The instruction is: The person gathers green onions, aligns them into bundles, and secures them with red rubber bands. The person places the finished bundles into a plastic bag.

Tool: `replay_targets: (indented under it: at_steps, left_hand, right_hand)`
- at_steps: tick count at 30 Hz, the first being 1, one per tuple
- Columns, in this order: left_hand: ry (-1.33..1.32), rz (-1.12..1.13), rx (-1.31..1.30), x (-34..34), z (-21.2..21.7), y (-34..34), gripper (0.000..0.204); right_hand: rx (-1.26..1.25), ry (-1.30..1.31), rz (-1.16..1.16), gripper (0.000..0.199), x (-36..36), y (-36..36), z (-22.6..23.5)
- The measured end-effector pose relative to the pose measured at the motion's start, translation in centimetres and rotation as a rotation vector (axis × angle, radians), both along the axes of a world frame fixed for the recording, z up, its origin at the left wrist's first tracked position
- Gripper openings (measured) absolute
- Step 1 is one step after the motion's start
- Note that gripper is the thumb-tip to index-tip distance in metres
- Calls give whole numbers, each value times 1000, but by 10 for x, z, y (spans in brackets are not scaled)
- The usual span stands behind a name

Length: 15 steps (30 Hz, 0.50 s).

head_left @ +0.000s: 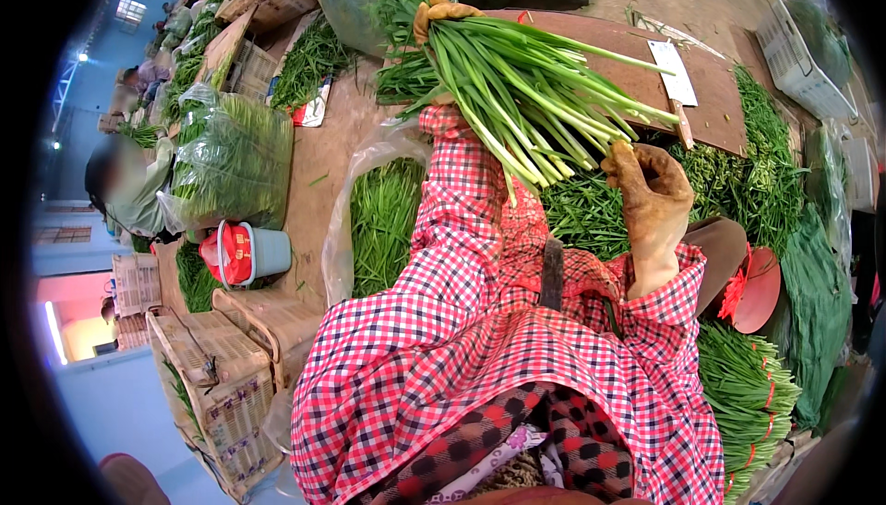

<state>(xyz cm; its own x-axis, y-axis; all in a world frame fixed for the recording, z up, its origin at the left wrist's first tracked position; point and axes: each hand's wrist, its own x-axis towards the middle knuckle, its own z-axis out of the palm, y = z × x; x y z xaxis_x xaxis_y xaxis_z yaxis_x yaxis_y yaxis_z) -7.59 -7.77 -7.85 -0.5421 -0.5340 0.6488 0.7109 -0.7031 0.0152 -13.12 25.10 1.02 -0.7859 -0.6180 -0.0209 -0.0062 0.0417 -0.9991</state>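
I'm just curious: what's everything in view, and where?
Leafy bunch: one, green, top centre
Board: one, brown, top right
Knife: one, silvery, on board
Loose greens: several heaps, green, centre
Banded bundles: several, green, lower right
Filled bags: several, clear, left, top
Bucket: one, light blue, left
Bag: one, red, in bucket
Crates: several, beige, left
Baskets: at least one, white, right
Sheet: one, green, right
People: at least two, pale clothing, left
Left hand: one, red sleeve, holding bunch
Right hand: one, red sleeve, by bunch

Two hands (652,189), one held bunch (531,80), one knife (672,71), one board (723,125) and one bucket (271,254) are counted; at least four crates (231,403) are noted, background partly unclear.
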Motion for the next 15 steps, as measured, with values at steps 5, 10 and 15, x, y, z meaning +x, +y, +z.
replay_targets:
  at_steps: [5,10,15]
  left_hand:
    - [-41,35,12,4,2,-2,29]
    - [-61,67,23,9,4,-9,29]
    - [-73,58,21,-3,-1,-14,28]
  right_hand:
    - [77,-24,83,19,-6,10,5]
    - [-90,269,74,13,-2,32,-1]
    - [-102,1291,142,43,8,11,-2]
